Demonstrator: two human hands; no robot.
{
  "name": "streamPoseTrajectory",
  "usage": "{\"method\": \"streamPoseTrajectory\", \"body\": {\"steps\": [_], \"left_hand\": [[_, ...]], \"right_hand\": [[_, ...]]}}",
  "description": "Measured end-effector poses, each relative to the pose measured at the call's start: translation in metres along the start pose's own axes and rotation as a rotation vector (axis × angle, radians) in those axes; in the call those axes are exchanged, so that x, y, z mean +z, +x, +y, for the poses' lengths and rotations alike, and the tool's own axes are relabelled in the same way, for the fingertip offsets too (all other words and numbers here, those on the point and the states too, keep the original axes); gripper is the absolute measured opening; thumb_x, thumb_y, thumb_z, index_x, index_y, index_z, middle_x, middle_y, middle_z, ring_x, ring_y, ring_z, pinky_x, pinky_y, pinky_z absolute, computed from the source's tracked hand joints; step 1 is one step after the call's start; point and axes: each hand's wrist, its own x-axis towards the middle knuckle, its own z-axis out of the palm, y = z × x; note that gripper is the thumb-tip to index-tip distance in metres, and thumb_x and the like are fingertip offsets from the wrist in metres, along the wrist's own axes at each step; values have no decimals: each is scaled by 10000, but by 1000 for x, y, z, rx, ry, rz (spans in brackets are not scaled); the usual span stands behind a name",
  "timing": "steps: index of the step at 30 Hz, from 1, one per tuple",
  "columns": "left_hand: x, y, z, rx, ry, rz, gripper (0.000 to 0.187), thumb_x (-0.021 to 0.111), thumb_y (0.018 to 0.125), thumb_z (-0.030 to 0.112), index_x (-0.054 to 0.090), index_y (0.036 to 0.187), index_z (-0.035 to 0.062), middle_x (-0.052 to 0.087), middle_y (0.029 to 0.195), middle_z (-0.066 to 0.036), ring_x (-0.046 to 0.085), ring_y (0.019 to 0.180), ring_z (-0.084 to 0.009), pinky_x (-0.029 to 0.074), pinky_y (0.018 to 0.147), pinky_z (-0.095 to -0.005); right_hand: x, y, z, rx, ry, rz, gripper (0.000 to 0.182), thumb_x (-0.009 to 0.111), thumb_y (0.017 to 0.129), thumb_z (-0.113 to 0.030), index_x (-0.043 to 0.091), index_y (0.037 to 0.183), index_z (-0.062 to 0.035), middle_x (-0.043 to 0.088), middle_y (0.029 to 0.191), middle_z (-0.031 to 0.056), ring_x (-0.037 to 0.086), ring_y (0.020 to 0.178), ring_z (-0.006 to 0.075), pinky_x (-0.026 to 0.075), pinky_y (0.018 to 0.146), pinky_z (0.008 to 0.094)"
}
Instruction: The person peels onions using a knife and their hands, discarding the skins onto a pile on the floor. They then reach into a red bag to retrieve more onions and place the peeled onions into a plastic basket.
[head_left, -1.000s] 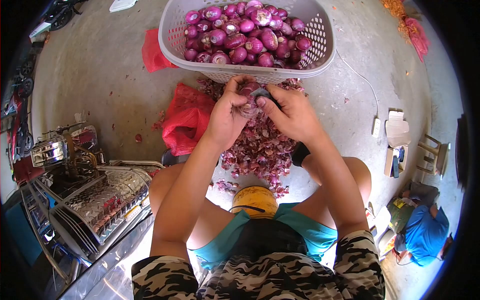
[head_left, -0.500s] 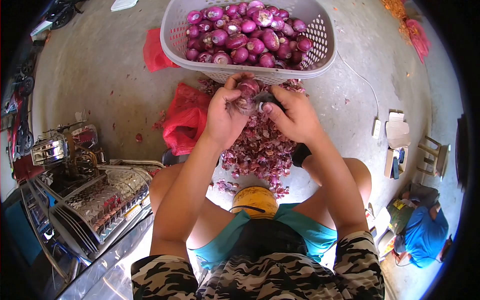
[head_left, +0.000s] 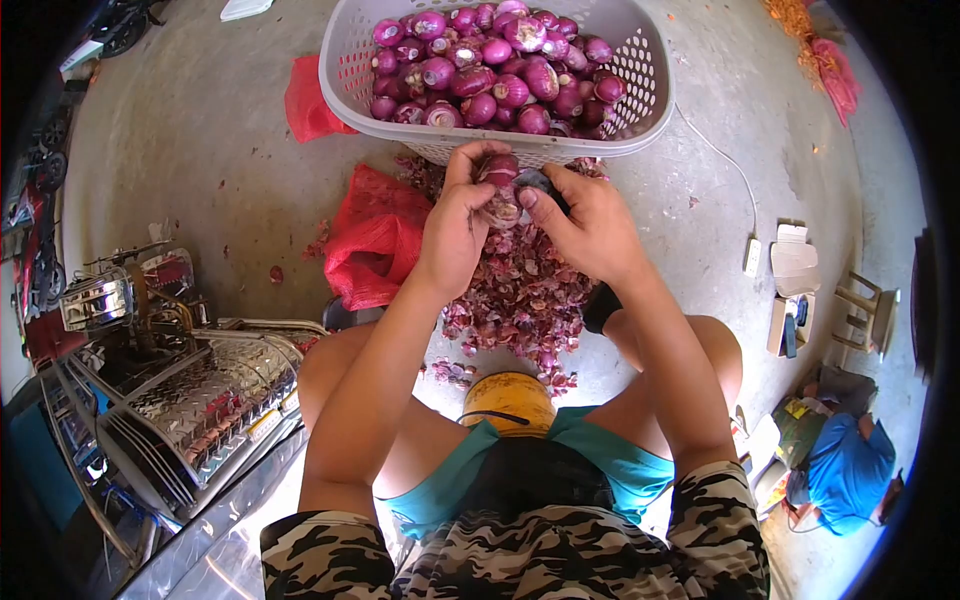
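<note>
A purple-red onion [head_left: 499, 172] is held upright in my left hand [head_left: 458, 225], with fingers and thumb closed round its left side. My right hand [head_left: 590, 222] is wrapped round a dark-handled tool [head_left: 545, 188], most of it hidden by the fingers. The right thumb rests against the onion's lower right side. Just beyond both hands stands a grey perforated basket [head_left: 400, 132] holding several purple onions [head_left: 510, 91]. Beneath the hands lies a pile of dry onion skins [head_left: 520, 300].
Left of the skins lies a red mesh bag [head_left: 375, 245]. A yellow container [head_left: 508, 402] sits between my legs. Metal racks [head_left: 200, 400] stand at left. At right are a power strip [head_left: 753, 257], a cardboard box [head_left: 795, 265], a wooden stool [head_left: 866, 315] and another person in blue [head_left: 850, 475].
The onion has turned slightly in my left hand and more of its red surface shows. My right thumb has moved slightly left and up, against the onion.
</note>
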Motion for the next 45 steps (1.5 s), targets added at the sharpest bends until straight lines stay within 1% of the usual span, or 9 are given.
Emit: {"method": "streamPoseTrajectory", "body": {"steps": [4,8,11,14,26,32,35,43,45], "left_hand": [[5,0,2,15,-20,51,377,380,832,78,420,1205,45,463,1101,-41,463,1009,-115,372,908,-269],[4,-1,1,3,-22,48,377,385,831,85,420,1204,47,461,1097,-41,465,998,-112,381,890,-268],[3,0,3,-2,-32,50,381,384,827,86,419,1204,46,460,1092,-45,469,994,-117,388,886,-272],[4,0,6,7,-27,54,386,383,823,86,416,1205,43,459,1088,-50,471,995,-124,390,888,-276],[6,-2,5,-18,-52,54,391,379,822,81,415,1209,39,457,1105,-53,462,1012,-126,380,905,-281],[6,-2,7,-6,-28,63,398,380,816,85,413,1209,35,458,1109,-58,461,1018,-128,382,908,-284],[4,-2,7,6,-40,45,399,381,813,82,414,1209,35,458,1109,-58,461,1017,-127,384,908,-286],[6,-3,8,-9,-54,68,347,390,849,61,427,1193,44,463,1089,-51,472,991,-121,395,887,-275],[2,-2,7,-48,-51,106,351,409,860,112,435,1204,48,498,1087,-57,491,1013,-146,383,913,-307]], "right_hand": [[-1,0,0,-15,15,-50,383,592,845,-386,568,740,-19,528,555,192,556,572,401,419,514,465],[-2,0,2,-72,0,-70,366,587,849,-371,569,746,-20,530,559,182,550,574,399,419,516,458],[-6,0,4,-243,-27,-70,371,595,843,-372,564,740,-16,523,555,183,545,569,402,422,520,456],[-2,0,7,-204,-13,21,391,601,837,-389,557,735,-13,518,558,186,544,573,404,421,523,452],[-2,2,1,-84,62,-58,370,622,832,-361,568,717,-14,525,577,189,545,569,391,415,516,440],[-1,1,4,-172,93,-15,349,624,828,-343,573,715,-16,525,574,187,547,560,385,415,510,432],[-4,2,7,-128,35,-12,343,623,827,-337,569,712,-18,528,575,187,550,567,382,416,515,429],[-1,4,4,-181,-39,-20,368,620,827,-358,553,692,-23,533,584,179,551,579,378,417,526,440],[-3,4,3,-206,-81,-43,371,618,825,-362,551,685,-26,539,591,175,555,586,374,421,532,443]]}}
